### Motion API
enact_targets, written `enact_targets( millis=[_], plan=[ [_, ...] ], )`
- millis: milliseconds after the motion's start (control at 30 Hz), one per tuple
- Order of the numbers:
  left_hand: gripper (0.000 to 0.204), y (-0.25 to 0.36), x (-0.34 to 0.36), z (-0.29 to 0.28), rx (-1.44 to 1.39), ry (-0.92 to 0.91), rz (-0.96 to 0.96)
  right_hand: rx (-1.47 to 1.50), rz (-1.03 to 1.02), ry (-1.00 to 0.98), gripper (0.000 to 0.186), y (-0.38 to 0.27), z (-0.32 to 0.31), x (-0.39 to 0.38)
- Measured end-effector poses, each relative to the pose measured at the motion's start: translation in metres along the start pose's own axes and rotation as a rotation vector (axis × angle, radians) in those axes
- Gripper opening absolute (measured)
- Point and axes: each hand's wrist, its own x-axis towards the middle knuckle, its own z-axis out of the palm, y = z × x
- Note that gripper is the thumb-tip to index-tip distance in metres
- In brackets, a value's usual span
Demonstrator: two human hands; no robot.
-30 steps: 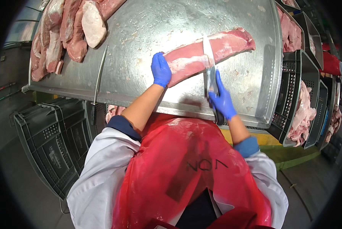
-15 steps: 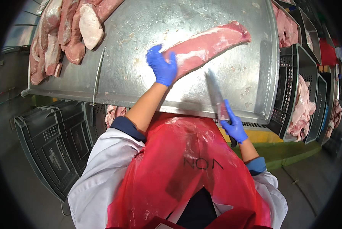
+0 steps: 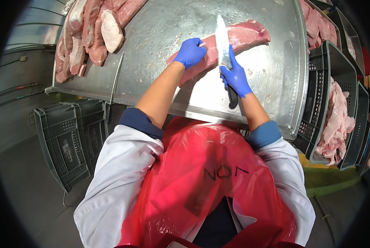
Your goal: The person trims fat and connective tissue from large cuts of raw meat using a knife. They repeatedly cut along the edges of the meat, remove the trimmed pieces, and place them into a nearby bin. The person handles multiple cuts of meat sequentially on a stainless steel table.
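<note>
A long pink piece of meat [image 3: 248, 34] lies slantwise on the metal table, with pale fat on its surface. My left hand [image 3: 190, 53], in a blue glove, rests on its nearer left part. The fingers are closed in a pinch on a pale bit of the meat's surface. My right hand [image 3: 236, 78], gloved in blue too, is wrapped around the black handle of a knife [image 3: 222, 39]. The wide blade points away from me, above the middle of the meat; whether it touches the meat I cannot tell.
More long cuts of meat [image 3: 90, 31] are heaped at the table's far left. A thin metal rod [image 3: 117, 76] hangs across the front edge of the table [image 3: 152, 25]. Grey crates [image 3: 71, 140] stand below left; crates at right hold pale trimmings [image 3: 336, 124].
My right hand has risen from the table's front edge, bringing the knife over the meat. My left hand has moved slightly right and up along the meat and closed its fingers.
</note>
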Motion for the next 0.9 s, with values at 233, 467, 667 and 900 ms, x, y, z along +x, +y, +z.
enact_targets(
  millis=[233, 467, 667, 900],
  plan=[
    [0.023, 0.014, 0.007, -0.016, 0.059, -0.136, -0.017, -0.262, 0.175, -0.294, 0.080, -0.011, -0.006, -0.064],
    [0.009, 0.039, 0.024, -0.034, -0.123, -0.211, -0.049, -0.160, 0.113, -0.216, 0.081, -0.010, 0.008, -0.026],
    [0.023, -0.075, 0.017, -0.081, 0.198, 0.215, -0.075, -0.254, 0.174, -0.201, 0.080, -0.013, 0.005, -0.060],
    [0.026, -0.163, -0.040, 0.013, -0.035, 0.700, 0.042, -0.086, 0.185, -0.142, 0.084, 0.005, 0.035, -0.064]
  ],
)
